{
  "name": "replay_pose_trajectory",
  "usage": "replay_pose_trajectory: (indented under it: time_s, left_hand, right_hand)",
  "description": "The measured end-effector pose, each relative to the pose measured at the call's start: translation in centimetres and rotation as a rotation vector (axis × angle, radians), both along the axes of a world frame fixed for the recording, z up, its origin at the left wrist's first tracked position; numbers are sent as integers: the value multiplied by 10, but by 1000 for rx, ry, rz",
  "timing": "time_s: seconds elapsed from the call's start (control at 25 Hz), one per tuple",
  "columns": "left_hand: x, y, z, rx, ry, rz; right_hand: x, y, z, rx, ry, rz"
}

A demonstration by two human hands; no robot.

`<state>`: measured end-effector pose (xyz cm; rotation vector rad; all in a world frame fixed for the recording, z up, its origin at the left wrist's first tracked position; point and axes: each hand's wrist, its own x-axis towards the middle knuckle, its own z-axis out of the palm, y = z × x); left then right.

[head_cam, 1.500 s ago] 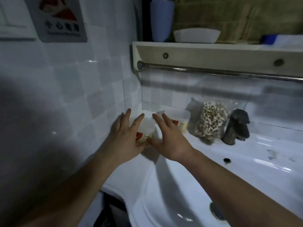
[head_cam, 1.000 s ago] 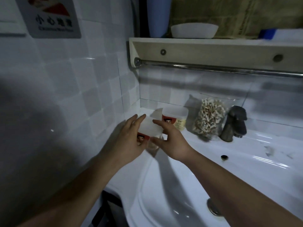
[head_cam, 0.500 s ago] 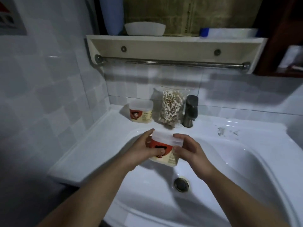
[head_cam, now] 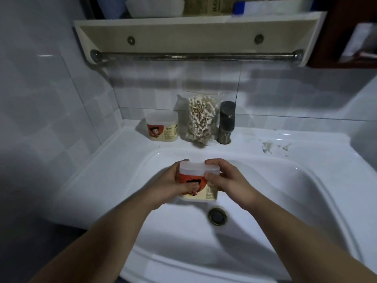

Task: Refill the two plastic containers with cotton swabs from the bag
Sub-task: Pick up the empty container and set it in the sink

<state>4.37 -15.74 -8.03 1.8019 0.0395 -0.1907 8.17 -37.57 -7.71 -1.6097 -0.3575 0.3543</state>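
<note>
A plastic container (head_cam: 196, 178) with a translucent lid and a red and cream label is held above the sink basin (head_cam: 265, 201). My left hand (head_cam: 169, 184) grips its left side, thumb across the label. My right hand (head_cam: 226, 180) grips its lid at the right, fingers over the top and thumb at the front. A second container (head_cam: 162, 128) with the same label stands lidded on the sink ledge at the back left. Right of it a clear bag of cotton swabs (head_cam: 201, 119) leans against the wall.
A dark metal tap (head_cam: 226, 121) stands right of the bag. The drain (head_cam: 217, 216) lies just below the held container. A shelf with a metal towel rail (head_cam: 193, 56) hangs above, with a bowl (head_cam: 155, 6) on it. Tiled wall closes the left side.
Both hands took the container from the back left ledge and brought it toward me over the basin. My right hand has closed round its lid.
</note>
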Motion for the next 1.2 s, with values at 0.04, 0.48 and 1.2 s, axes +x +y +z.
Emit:
replay_pose_trajectory:
  time_s: [0.04,0.48,1.2]
  left_hand:
    - [0,1,0,8,-1,-7]
    - [1,-3,-4,-8,-23,2]
    - [-7,-12,-21,587,-136,-204]
  right_hand:
    - [1,0,-2,-12,-1,8]
    - [4,2,-5,-137,-150,-16]
    - [12,-7,-7,-128,478,-308]
